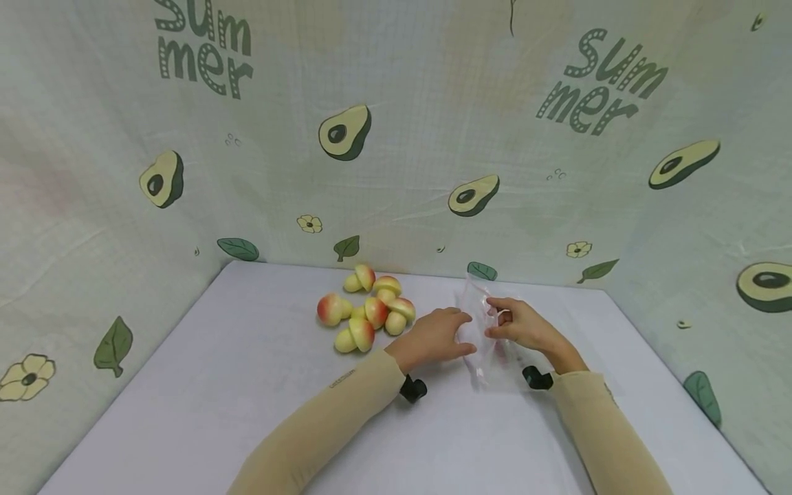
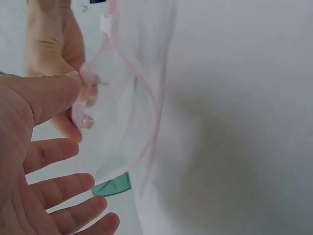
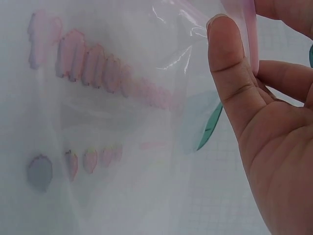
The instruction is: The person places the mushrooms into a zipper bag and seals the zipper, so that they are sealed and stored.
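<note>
A clear plastic zip bag (image 1: 481,364) with a pink-edged mouth stands between the hands; its pink rim (image 2: 155,115) gapes in the left wrist view. A pale slider (image 2: 105,24) sits on the rim. My right hand (image 1: 526,328) pinches one side of the mouth between thumb (image 3: 227,54) and fingers. My left hand (image 1: 433,335) is at the other side, thumb and fingers spread; whether it touches the film I cannot tell. Pink and grey printing (image 3: 93,68) shows on the bag in the right wrist view. Left of the left hand lie several yellow mushroom-shaped pieces with reddish caps (image 1: 361,333).
A white-covered table (image 1: 247,392) carries everything. Behind and beside it hangs a pale cloth (image 1: 408,103) printed with avocados, leaves and lettering. Dark wrist-camera mounts (image 1: 537,377) protrude below both wrists.
</note>
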`<state>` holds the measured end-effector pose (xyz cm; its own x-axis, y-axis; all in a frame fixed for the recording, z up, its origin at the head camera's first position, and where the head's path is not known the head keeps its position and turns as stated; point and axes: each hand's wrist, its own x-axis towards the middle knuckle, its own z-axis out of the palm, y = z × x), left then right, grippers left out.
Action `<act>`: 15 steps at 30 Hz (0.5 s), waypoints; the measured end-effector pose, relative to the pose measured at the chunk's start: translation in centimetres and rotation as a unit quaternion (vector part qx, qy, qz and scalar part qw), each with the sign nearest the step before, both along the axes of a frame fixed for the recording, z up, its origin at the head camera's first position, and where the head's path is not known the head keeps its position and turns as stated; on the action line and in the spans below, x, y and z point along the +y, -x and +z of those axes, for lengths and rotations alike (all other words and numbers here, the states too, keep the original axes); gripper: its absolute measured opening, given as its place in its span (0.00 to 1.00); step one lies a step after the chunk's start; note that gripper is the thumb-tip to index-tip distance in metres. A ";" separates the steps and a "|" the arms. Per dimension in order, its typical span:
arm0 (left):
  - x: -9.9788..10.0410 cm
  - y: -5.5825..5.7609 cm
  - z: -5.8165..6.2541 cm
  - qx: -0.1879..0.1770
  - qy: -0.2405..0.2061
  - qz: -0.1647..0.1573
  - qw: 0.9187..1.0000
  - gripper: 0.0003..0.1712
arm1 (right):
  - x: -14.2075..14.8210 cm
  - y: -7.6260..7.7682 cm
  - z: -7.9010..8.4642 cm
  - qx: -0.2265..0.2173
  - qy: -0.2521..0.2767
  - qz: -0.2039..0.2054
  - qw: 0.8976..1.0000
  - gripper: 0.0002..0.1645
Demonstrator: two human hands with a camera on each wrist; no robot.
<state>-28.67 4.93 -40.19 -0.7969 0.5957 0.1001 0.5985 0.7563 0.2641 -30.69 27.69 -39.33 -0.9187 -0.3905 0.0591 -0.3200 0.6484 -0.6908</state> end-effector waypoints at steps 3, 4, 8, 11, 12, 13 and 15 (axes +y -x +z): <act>-0.6 -0.8 0.5 -0.003 -0.006 -0.004 1.000 0.34 | 0.1 0.2 -0.3 -0.001 0.002 -0.003 1.000 0.45; -0.8 -1.1 0.7 -0.005 -0.008 -0.006 1.000 0.35 | 0.1 0.2 -0.3 -0.002 0.001 -0.006 1.000 0.45; -1.8 -2.1 1.1 0.005 -0.020 -0.018 1.000 0.34 | 0.1 0.1 -0.3 -0.008 -0.002 -0.011 1.000 0.44; -2.8 -2.6 1.5 0.023 -0.032 -0.027 0.999 0.34 | 0.1 0.0 -0.3 -0.008 0.005 -0.001 1.000 0.43; -3.1 -2.8 1.6 0.027 -0.036 -0.029 0.999 0.34 | 0.1 0.0 -0.2 -0.008 0.009 0.003 1.000 0.43; -3.4 -3.0 1.7 0.030 -0.038 -0.030 0.998 0.34 | 0.1 0.0 -0.2 -0.009 0.014 0.006 1.000 0.44; -4.1 -3.4 1.8 0.036 -0.041 -0.030 0.998 0.34 | 0.1 0.0 -0.2 -0.010 0.021 0.008 1.000 0.44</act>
<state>-25.25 0.82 -38.37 -0.7488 0.6299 0.2061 0.6620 0.6964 0.2772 -30.66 27.76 -39.55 -0.9135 -0.4029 0.0568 -0.3157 0.6138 -0.7236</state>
